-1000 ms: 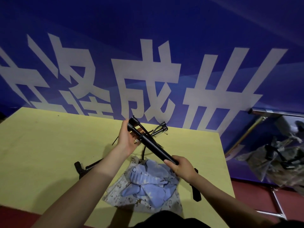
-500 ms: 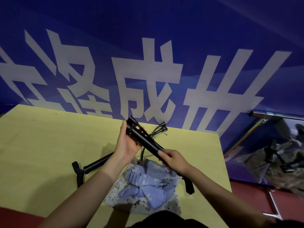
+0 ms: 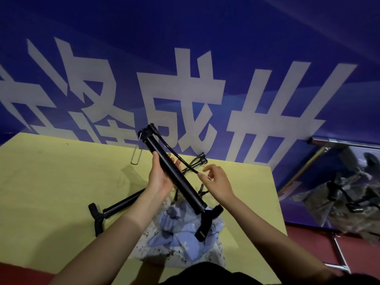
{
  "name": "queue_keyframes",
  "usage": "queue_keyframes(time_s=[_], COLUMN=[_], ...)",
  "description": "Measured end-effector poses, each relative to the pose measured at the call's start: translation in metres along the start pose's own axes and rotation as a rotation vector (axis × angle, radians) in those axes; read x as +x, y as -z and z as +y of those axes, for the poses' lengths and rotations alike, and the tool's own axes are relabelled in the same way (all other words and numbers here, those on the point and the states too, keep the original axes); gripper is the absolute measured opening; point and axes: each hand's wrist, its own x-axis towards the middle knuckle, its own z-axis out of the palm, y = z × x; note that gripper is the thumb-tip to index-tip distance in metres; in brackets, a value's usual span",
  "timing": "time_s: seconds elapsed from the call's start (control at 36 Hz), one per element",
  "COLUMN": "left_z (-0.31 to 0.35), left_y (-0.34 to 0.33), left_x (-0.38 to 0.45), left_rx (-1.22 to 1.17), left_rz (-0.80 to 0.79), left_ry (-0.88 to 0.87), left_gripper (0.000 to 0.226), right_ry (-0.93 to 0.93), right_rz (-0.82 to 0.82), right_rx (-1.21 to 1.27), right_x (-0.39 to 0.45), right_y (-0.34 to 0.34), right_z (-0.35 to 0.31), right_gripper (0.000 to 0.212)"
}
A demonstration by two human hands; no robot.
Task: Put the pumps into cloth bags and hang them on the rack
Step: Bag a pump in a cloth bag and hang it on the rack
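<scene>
At the near edge of the yellow table point(image 3: 51, 182), a heap of cloth bags point(image 3: 181, 239), pale blue over a small printed pattern, is lying crumpled just in front of the person. Above it, the black pump point(image 3: 176, 177) is being held clear of the table, tilting from its T-handle low on the near right, over the bags, up to its base at the far left, where a thin wire foot loop is hanging down. The left hand point(image 3: 161, 179) is cradling the barrel from below at about its middle, thumb on the near side and fingers curling up round the far side. The right hand point(image 3: 216, 182) is sitting just beside the barrel, not touching it, its thumb and forefinger pinching the thin black hose point(image 3: 185, 164) that is running along the far side of the pump. A second pump point(image 3: 115, 206) is lying flat on the table to the left, its barrel passing under the left wrist. Farther back, a blue banner point(image 3: 205, 48) with large white characters is filling the wall. Off to the right, a metal rack point(image 3: 337, 145) is carrying camouflage bags point(image 3: 341, 202) with black pump parts showing.
</scene>
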Motion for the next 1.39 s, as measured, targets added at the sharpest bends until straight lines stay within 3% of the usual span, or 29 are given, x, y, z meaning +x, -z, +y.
queue_keyframes(time_s=[0.06, 0.14, 0.36, 0.5, 0.61, 0.81, 0.94, 1.22, 1.39], left_z=[0.003, 0.008, 0.028, 0.032, 0.030, 0.023, 0.021, 0.023, 0.028], left_y=[0.002, 0.003, 0.021, 0.015, 0.015, 0.029, 0.033, 0.045, 0.056], left_x=[0.002, 0.001, -0.004, -0.006, -0.001, 0.005, 0.001, 0.002, 0.003], left_rx=[0.001, 0.025, 0.186, 0.136, 0.117, 0.165, 0.102, 0.096, 0.069], left_rz=[-0.001, -0.015, -0.014, 0.111, 0.169, 0.280, 0.312, 0.400, 0.365], left_ry=[-0.004, -0.012, -0.139, -0.140, -0.162, -0.147, -0.107, -0.106, -0.028], left_gripper=[0.043, 0.041, 0.028, 0.026, 0.029, 0.041, 0.047, 0.050, 0.053], right_ry=[0.077, 0.013, 0.041, 0.115, 0.230, 0.301, 0.319, 0.365, 0.345], right_rz=[-0.129, -0.318, -0.152, -0.204, -0.236, -0.340, -0.437, -0.447, -0.504], right_rx=[-0.027, 0.155, 0.280, 0.320, 0.129, -0.116, -0.124, -0.008, -0.063], right_x=[0.001, -0.007, -0.006, -0.011, -0.018, -0.033, -0.047, -0.055, -0.050], right_y=[-0.002, -0.002, 0.013, 0.018, 0.014, 0.015, 0.010, -0.008, -0.003], right_z=[-0.002, -0.012, -0.029, -0.040, -0.038, -0.045, -0.048, -0.051, -0.048], right_gripper=[0.020, 0.033, 0.030, 0.016, 0.011, 0.029, 0.030, 0.030, 0.031])
